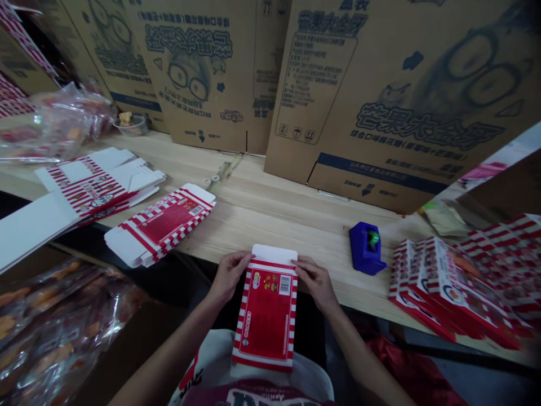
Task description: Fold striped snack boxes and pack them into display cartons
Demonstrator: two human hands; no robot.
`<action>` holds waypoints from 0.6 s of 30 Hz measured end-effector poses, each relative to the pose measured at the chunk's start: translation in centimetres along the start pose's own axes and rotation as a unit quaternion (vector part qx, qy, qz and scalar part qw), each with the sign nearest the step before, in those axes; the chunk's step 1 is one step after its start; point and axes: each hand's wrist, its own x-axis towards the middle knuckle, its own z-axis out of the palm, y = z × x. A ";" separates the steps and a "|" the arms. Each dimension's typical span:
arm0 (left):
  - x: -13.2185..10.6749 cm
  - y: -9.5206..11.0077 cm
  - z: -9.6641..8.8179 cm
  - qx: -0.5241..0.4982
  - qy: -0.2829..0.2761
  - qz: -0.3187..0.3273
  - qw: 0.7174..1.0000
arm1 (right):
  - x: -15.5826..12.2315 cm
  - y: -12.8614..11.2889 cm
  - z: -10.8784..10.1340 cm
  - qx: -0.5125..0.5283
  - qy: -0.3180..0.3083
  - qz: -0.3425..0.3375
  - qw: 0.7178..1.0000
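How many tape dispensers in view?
1: a blue tape dispenser on the wooden table, right of the right hand, beside the red-striped box stack. Others could be hidden behind the stacks.

Dim, even light; glare on plastic bags (54, 332); red-striped carton blank (266, 316) sharp; wide-angle bowing at edges.

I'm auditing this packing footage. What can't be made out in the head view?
Head view:
Upper corners of the red-and-white carton: hidden by the left hand and right hand.
Its small print: too small to read.
Stacked cartons at right: cut off by the right edge.
Bagged goods, lower left: cut off by the left edge.
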 end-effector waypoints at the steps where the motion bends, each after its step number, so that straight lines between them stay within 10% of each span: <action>1: 0.4 0.1 -0.1 -0.002 0.008 -0.010 1.000 | 0.1 -0.1 0.1 0.008 0.010 0.001 1.000; 7: 1.6 1.3 -1.3 0.021 -0.075 -0.110 0.991 | 0.6 -1.4 0.2 0.133 -0.090 0.111 0.981; 18: 0.2 0.6 -1.9 0.187 -0.129 0.014 0.974 | -1.0 -0.9 0.5 0.022 -0.096 0.016 0.995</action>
